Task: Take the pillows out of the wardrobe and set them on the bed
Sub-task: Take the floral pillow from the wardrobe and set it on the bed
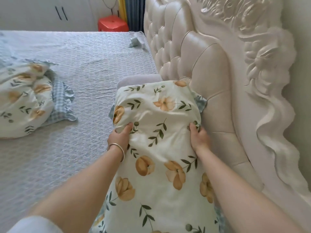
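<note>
A white pillow (161,140) printed with orange flowers and green leaves lies lengthwise along the headboard on the bed (87,68). My left hand (120,135), with a silver bangle on the wrist, grips its left side. My right hand (198,137) grips its right side, next to the headboard. The pillow's far end rests on a plain grey pillow (134,80) that shows only at its top edge. A second floral pillow (25,101) with a blue checked frill lies apart at the left of the bed.
The tufted cream headboard (193,61) with carved trim runs along the right. A red plastic stool (112,24) stands beyond the bed's far side, beside white wardrobe doors (50,12) and curtains. A small piece of pale blue fabric (137,41) lies near the far corner.
</note>
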Tool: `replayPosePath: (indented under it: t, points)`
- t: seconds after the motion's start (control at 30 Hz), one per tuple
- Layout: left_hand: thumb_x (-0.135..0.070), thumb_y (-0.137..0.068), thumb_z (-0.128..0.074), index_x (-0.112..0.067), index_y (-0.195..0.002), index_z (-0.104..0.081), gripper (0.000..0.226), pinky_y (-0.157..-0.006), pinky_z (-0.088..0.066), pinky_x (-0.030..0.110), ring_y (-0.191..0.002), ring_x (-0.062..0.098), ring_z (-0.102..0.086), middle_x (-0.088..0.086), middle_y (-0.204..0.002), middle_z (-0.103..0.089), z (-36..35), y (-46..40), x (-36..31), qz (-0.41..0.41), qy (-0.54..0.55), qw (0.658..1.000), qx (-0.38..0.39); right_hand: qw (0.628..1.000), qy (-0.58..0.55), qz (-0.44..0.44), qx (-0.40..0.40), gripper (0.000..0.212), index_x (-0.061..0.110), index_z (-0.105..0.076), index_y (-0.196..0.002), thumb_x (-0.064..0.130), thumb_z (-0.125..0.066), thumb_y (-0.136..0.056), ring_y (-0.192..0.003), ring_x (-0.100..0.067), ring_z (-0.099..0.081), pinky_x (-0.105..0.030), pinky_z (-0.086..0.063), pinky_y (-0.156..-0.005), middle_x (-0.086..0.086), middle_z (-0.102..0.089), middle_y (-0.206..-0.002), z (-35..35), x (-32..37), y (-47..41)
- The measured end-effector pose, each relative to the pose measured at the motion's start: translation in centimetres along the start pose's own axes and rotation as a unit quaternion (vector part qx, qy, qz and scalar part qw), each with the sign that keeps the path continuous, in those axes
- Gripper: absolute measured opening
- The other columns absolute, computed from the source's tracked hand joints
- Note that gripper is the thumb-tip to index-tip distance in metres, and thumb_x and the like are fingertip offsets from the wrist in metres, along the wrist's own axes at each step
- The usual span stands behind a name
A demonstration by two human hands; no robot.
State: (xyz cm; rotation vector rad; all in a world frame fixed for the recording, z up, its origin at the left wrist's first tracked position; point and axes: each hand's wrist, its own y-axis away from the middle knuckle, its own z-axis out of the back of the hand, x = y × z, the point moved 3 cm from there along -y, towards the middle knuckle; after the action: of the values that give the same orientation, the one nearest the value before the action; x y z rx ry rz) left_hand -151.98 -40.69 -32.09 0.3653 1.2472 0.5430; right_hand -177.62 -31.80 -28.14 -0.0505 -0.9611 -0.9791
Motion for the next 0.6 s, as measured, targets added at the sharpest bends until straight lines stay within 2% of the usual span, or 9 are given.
replayPosePath:
  t: [0.13, 0.27, 0.33, 0.43, 0.53, 0.6]
  points:
    - [-0.058, -0.072, -0.066, -0.011, -0.126, -0.052, 0.073, -0.098, -0.041, 0.043, -0.11, 0.033, -0.055, 0.013, -0.121, -0.059, -2.3, -5.0, -0.4, 0.048, 0.033, 0.998, -0.023, 0.997, -0.006, -0.011, 0.07, 0.07, 0.009, -0.043, -0.133, 0.056, -0.049, -0.081, -0.119, -0.032, -0.05, -0.041, -0.042, -0.097, -0.013, -0.052, -0.133, -3.5, 1.6, -6.3]
    - [-0.064, -0.068, -0.064, -0.015, -0.128, -0.052, 0.078, -0.101, -0.041, 0.041, -0.111, 0.028, -0.055, 0.002, -0.117, -0.057, -5.1, -10.8, -1.5, 0.031, 0.058, 0.998, -0.005, 0.996, 0.006, 0.048, 0.076, 0.061, 0.013, -0.041, -0.132, 0.049, -0.053, -0.085, -0.105, -0.024, -0.052, -0.033, -0.039, -0.083, -0.009, -0.055, -0.128, -5.6, 4.6, -12.4]
    - [-0.066, -0.063, -0.065, -0.019, -0.129, -0.051, 0.083, -0.101, -0.042, 0.044, -0.111, 0.025, -0.056, 0.001, -0.123, -0.058, -7.0, -13.5, -1.9, 0.017, 0.065, 0.998, 0.02, 0.995, 0.031, 0.069, 0.071, 0.066, 0.017, -0.035, -0.137, 0.052, -0.052, -0.083, -0.113, -0.025, -0.051, -0.035, -0.041, -0.09, -0.007, -0.052, -0.132, -6.6, 5.1, -15.3]
    - [-0.057, -0.063, -0.072, -0.02, -0.138, -0.039, 0.09, -0.102, -0.042, 0.048, -0.121, 0.028, -0.05, 0.005, -0.132, -0.052, -10.2, -16.8, -0.3, -0.001, 0.002, 0.997, 0.082, 0.986, 0.131, 0.063, 0.081, 0.076, 0.019, -0.031, -0.141, 0.055, -0.054, -0.078, -0.126, -0.031, -0.044, -0.043, -0.037, -0.105, -0.011, -0.047, -0.137, -9.0, 2.9, -18.1]
    - [-0.043, -0.068, -0.078, -0.014, -0.147, -0.018, 0.104, -0.113, -0.026, 0.041, -0.136, 0.029, -0.032, 0.011, -0.148, -0.031, -11.8, -18.6, 2.7, -0.009, -0.113, 0.989, 0.097, 0.975, 0.206, 0.052, 0.069, 0.081, 0.022, -0.022, -0.145, 0.053, -0.055, -0.079, -0.129, -0.033, -0.039, -0.043, -0.034, -0.105, -0.015, -0.045, -0.139, -11.8, -0.9, -18.5]
    - [-0.036, -0.072, -0.078, -0.013, -0.146, -0.017, 0.098, -0.111, -0.025, 0.035, -0.136, 0.028, -0.032, 0.01, -0.146, -0.032, -12.3, -19.4, 4.2, -0.032, -0.127, 0.987, 0.093, 0.976, 0.21, 0.048, 0.033, 0.083, 0.023, -0.019, -0.146, 0.052, -0.055, -0.078, -0.127, -0.034, -0.041, -0.043, -0.035, -0.104, -0.017, -0.047, -0.137, -13.1, -1.9, -19.1]
